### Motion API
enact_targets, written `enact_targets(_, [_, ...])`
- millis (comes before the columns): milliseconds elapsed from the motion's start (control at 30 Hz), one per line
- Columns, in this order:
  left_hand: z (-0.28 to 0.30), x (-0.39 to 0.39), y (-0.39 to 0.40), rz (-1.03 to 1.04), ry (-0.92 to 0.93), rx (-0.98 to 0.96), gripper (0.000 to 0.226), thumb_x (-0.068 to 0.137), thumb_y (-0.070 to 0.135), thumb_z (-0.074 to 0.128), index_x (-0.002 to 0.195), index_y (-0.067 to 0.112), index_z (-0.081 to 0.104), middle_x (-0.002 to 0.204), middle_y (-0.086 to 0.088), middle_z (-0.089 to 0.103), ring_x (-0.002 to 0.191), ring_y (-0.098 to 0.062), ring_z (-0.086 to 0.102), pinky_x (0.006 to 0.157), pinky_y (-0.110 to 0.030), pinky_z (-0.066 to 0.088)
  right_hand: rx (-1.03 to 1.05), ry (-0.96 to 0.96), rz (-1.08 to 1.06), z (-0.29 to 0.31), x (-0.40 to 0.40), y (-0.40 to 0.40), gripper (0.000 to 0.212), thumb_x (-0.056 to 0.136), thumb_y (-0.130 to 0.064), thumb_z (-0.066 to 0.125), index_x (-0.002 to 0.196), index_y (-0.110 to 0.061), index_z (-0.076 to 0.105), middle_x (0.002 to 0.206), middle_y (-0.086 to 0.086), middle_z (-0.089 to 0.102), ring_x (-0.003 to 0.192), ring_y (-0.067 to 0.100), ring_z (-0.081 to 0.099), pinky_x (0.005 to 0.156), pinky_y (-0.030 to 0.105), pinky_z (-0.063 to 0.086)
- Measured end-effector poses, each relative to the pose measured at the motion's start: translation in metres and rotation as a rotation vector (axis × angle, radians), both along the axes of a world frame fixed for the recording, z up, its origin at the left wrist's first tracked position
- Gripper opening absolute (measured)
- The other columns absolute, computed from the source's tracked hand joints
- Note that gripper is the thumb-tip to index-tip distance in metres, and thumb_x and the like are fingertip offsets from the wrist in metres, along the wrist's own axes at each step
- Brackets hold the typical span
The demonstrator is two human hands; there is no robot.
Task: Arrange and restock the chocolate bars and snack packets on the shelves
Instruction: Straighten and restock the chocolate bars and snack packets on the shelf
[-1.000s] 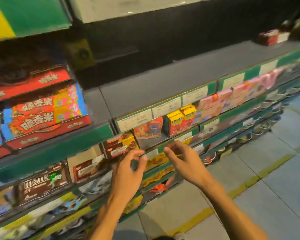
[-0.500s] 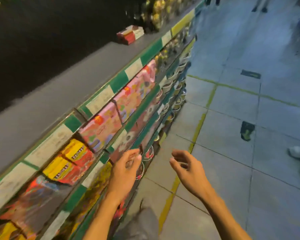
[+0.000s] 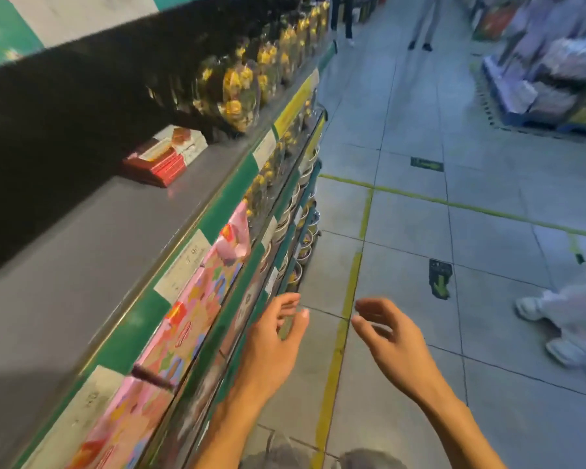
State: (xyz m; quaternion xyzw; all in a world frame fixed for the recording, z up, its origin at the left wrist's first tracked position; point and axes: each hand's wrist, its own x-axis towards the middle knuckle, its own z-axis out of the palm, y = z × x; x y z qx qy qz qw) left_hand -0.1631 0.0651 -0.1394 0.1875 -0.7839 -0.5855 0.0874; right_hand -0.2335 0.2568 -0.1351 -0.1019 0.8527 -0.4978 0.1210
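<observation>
1. Head view: a long shelf unit (image 3: 92, 265) is seen along the left side, its grey top shelf edged by a green strip with white price labels.
2. A small stack of red chocolate boxes (image 3: 164, 157) is found lying on that top shelf, towards its far part, well apart from both hands.
3. Clear bags of yellow sweets (image 3: 241, 93) are lined up just beyond the red boxes on the same shelf.
4. Pink snack packets (image 3: 190, 316) are ranged on the tier directly under the top shelf's green edge.
5. The left hand (image 3: 271, 343) is held just in front of the lower tiers of the shelf unit, fingers loosely spread and slightly bent; nothing is gripped, and contact with the shelf cannot be told.
6. The right hand (image 3: 391, 340) is held out over the aisle, away from the shelf unit, fingers relaxed and lightly curled, with nothing in it.
7. A yellow floor line (image 3: 334, 367) is seen running alongside the shelf unit, passing between the two hands.
</observation>
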Motion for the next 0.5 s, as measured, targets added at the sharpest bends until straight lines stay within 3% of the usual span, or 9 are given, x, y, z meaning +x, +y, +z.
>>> enact_targets(267, [0.031,-0.079,-0.022,0.151,0.021,-0.112,0.020,0.094,0.035,0.061,0.113,0.039,0.059,0.109,0.020,0.065,0.106,0.005,0.058,0.096,-0.034,0.050,-0.047,0.034,0.131,0.013,-0.103,-0.041,0.017,0.093,-0.036,0.063,0.110,-0.032,0.064,0.107,-0.016,0.068,0.103,0.001,0.064,0.094,0.037,0.054])
enact_targets(400, [0.060,-0.096,-0.021,0.274,0.033,-0.152,0.022,0.095,0.033,0.060,0.115,0.040,0.057,0.113,0.021,0.062,0.106,0.008,0.057,0.094,-0.025,0.049,-0.096,0.046,0.323,0.027,-0.157,-0.070,0.015,0.093,-0.031,0.065,0.107,-0.033,0.064,0.104,-0.018,0.069,0.098,0.001,0.065,0.092,0.035,0.055])
enact_targets(500, [0.099,-0.101,-0.023,0.412,0.096,-0.176,0.019,0.093,0.026,0.062,0.110,0.034,0.061,0.105,0.018,0.066,0.099,0.003,0.061,0.083,-0.015,0.049,-0.151,0.097,0.497,0.050,-0.188,-0.101,0.016,0.093,-0.034,0.064,0.108,-0.035,0.063,0.102,-0.019,0.068,0.096,0.000,0.065,0.088,0.029,0.055])
